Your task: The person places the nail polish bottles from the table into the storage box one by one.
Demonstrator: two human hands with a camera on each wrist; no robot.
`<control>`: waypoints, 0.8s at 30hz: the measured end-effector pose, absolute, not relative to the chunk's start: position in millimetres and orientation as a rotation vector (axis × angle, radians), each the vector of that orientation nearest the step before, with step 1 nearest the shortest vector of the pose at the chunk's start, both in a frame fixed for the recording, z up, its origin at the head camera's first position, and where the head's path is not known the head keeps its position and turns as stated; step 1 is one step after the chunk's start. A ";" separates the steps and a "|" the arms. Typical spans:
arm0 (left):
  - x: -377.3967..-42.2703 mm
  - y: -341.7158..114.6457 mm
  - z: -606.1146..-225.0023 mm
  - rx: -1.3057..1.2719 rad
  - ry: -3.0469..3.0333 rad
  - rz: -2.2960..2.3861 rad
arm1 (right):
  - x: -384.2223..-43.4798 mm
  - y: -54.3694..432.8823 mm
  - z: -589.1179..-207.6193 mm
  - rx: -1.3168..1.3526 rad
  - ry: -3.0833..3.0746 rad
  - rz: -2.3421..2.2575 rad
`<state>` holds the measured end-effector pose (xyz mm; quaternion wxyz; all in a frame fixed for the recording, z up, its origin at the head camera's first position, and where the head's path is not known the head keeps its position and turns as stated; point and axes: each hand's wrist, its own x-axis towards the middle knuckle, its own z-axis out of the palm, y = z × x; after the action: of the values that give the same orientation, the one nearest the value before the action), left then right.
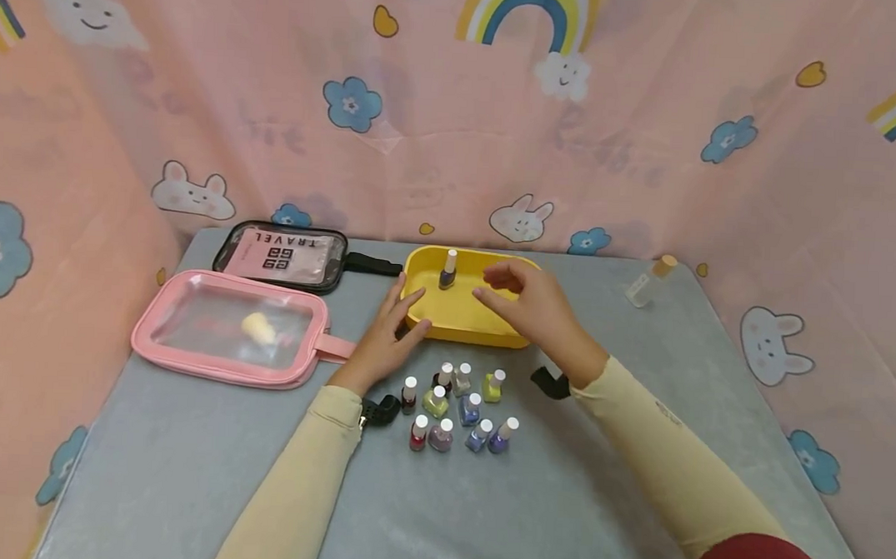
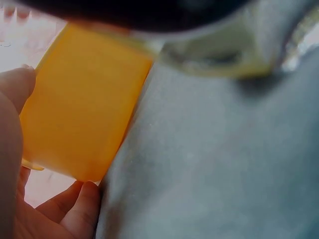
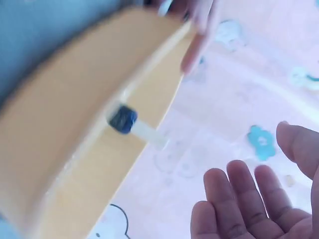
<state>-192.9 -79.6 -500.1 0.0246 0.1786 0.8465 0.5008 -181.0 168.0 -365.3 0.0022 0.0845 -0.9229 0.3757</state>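
Note:
A yellow tray (image 1: pixel 476 335) stands at the back middle of the table. Inside it, toward the left, one dark blue nail polish bottle (image 1: pixel 447 273) with a white cap stands upright. My left hand (image 1: pixel 382 343) is at the tray's left end, its spread fingers touching the wall and rim; the left wrist view shows its fingertips (image 2: pixel 88 191) against the yellow wall. Over the tray's right half is my right hand (image 1: pixel 529 304), fingers loosely bent with nothing between them. In the right wrist view its palm and fingers (image 3: pixel 244 199) show bare, apart from the bottle.
Several nail polish bottles (image 1: pixel 470 410) with white caps stand in front of the tray. To the left lie a pink clear pouch (image 1: pixel 226 370) and a black-edged travel pouch (image 1: pixel 284 256). A small clear bottle (image 1: pixel 646 284) with a wooden-looking cap stands at the back right.

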 end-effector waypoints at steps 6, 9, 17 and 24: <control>-191.6 -81.0 -498.8 0.552 2.623 1.545 | -118.8 188.6 -391.2 0.206 -2.944 1.275; -191.6 -80.2 -497.5 0.554 2.623 1.539 | -100.9 196.3 -411.4 0.137 -2.991 1.292; -193.3 -81.0 -496.7 0.543 2.614 1.546 | -89.9 199.6 -442.1 0.073 -2.911 1.413; -193.1 -81.0 -497.6 0.535 2.621 1.525 | -93.8 193.1 -452.7 0.097 -2.817 1.420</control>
<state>-193.1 -81.0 -497.6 0.0311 0.1738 0.8508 0.4950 -93.8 193.1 -452.7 -0.0075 0.0309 -0.8925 0.4499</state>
